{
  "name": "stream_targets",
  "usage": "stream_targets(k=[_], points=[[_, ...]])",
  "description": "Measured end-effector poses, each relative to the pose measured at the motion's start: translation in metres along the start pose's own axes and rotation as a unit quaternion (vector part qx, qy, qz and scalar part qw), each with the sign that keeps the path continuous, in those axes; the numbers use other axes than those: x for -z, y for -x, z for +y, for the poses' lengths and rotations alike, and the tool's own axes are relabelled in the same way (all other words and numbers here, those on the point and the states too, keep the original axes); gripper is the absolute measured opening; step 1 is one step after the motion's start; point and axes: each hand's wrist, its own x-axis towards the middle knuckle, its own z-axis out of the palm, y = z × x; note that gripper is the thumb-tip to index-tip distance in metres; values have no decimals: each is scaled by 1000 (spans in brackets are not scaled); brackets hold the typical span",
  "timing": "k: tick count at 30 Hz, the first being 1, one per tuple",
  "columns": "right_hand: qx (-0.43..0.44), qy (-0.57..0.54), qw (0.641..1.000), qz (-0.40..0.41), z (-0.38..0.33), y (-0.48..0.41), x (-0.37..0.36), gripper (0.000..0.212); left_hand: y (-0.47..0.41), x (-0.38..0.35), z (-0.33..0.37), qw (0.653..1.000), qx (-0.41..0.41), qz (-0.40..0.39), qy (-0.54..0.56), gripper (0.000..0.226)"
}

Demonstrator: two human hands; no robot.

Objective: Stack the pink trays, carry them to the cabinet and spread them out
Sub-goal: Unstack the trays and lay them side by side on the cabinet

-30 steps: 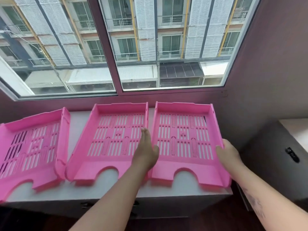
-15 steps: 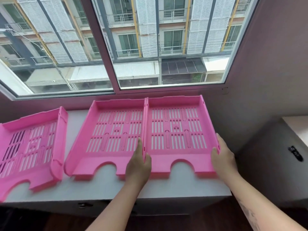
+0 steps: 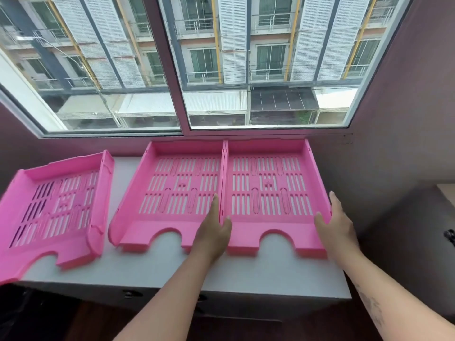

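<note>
Three pink slotted trays lie side by side on the white cabinet top (image 3: 246, 271) below the window. The right tray (image 3: 266, 150) sits flush against the middle tray (image 3: 184, 151), and both touch the sill wall. The left tray (image 3: 73, 166) lies apart, turned at an angle, with its front corner over the cabinet's edge. My left hand (image 3: 213, 232) pinches the right tray's left wall, fingers on the middle tray's side and thumb inside the right tray. My right hand (image 3: 337, 227) holds that tray's right wall, thumb inside.
A large sliding window (image 3: 246, 70) rises just behind the trays. A purple wall (image 3: 398, 143) stands close to the right tray's right side. Lower at the far right is a dark unit with a black latch (image 3: 449, 235). Bare cabinet top shows between the left and middle trays.
Both hands slid the right tray back and to the left. It was tilted and apart from the middle tray; now it lies straight against it and the sill wall.
</note>
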Motion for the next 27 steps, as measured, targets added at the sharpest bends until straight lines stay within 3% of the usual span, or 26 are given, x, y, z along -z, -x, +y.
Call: stream_targets(k=[3, 5, 7, 9, 13, 15, 18, 21, 27], points=[[85, 148, 981, 95, -14, 11, 6, 70, 2, 22, -1, 1000, -11, 9, -24, 70], [171, 162, 960, 150, -34, 14, 2, 63, 5, 46, -9, 997, -13, 57, -57, 73], [216, 127, 962, 109, -63, 19, -15, 58, 8, 73, -22, 988, -11, 121, -99, 64], [236, 98, 967, 17, -93, 28, -43, 62, 10, 103, -39, 970, -3, 199, -142, 52], [192, 30, 975, -105, -143, 46, -105, 73, 13, 163, -77, 927, 92, 294, -216, 53], [139, -9, 981, -136, -161, 52, -130, 77, 11, 188, -100, 917, 169, 282, -226, 66], [83, -22, 988, -132, -174, 62, -155, 75, 7, 209, -130, 942, 233, 224, -92, 64], [63, 4, 995, -82, -175, 69, -165, 72, 5, 210, -141, 963, 195, 183, -7, 53], [45, 29, 998, -36, -173, 69, -171, 74, -5, 206, -145, 980, 141, 90, 107, 71]])
